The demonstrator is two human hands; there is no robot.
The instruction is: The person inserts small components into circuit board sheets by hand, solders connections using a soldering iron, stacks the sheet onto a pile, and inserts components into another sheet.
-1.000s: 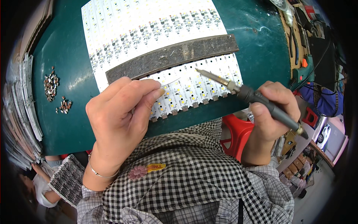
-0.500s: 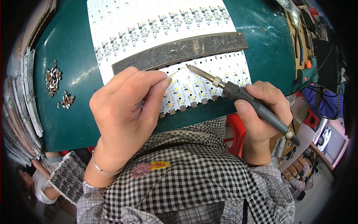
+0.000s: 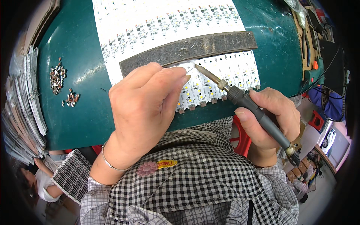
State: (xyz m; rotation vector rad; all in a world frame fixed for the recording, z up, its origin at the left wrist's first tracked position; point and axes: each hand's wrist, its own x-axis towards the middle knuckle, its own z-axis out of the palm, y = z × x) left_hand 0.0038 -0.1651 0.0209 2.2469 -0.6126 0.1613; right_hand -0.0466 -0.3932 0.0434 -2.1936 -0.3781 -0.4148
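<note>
My right hand (image 3: 270, 116) grips a soldering iron (image 3: 245, 102) by its dark handle, with the tip pointing up and left. Its tip meets or nearly meets the white LED circuit board panel (image 3: 234, 71), just below a dark flat bar (image 3: 210, 44) lying across it. Pinched between thumb and fingertips, my left hand (image 3: 144, 99) holds a thin solder wire (image 3: 191, 69) whose end is close to the iron's tip. Small metal connectors (image 3: 203, 103) line the panel's near edge. My left hand covers part of the panel and bar.
Two piles of small components, one larger (image 3: 57, 78) and one smaller (image 3: 72, 98), lie on the green table (image 3: 84, 123). Long strips (image 3: 28, 90) are stacked along its left edge. Pliers (image 3: 306, 47) and cables are at the right. Another person (image 3: 47, 180) is at lower left.
The panel and bar appear shifted slightly right in the view. My left hand has moved right, nearer the iron's tip, and less wire shows beyond its fingers. The iron remains in my right hand.
</note>
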